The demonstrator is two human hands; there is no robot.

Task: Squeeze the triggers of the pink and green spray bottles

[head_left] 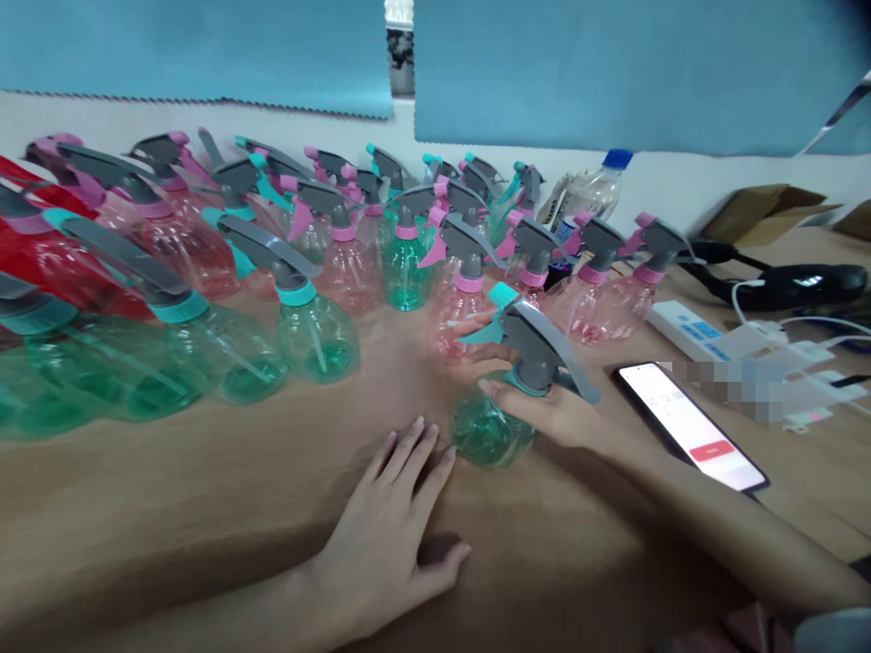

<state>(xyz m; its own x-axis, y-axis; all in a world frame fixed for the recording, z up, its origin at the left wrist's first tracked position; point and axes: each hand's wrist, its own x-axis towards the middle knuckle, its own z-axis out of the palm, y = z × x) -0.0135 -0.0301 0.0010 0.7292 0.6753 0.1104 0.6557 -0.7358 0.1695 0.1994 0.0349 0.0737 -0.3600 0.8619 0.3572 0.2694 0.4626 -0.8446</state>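
My right hand is wrapped round the neck of a green spray bottle with a grey trigger head and teal collar, standing upright on the brown table. My left hand lies flat on the table just left of that bottle, fingers stretched out, fingertips close to its base. Behind stand several pink spray bottles and green spray bottles, all with grey trigger heads.
A lit phone lies on the table right of my right hand. Behind it are a white power strip with cables, a black device, a clear water bottle and cardboard. Blue cloth hangs on the wall.
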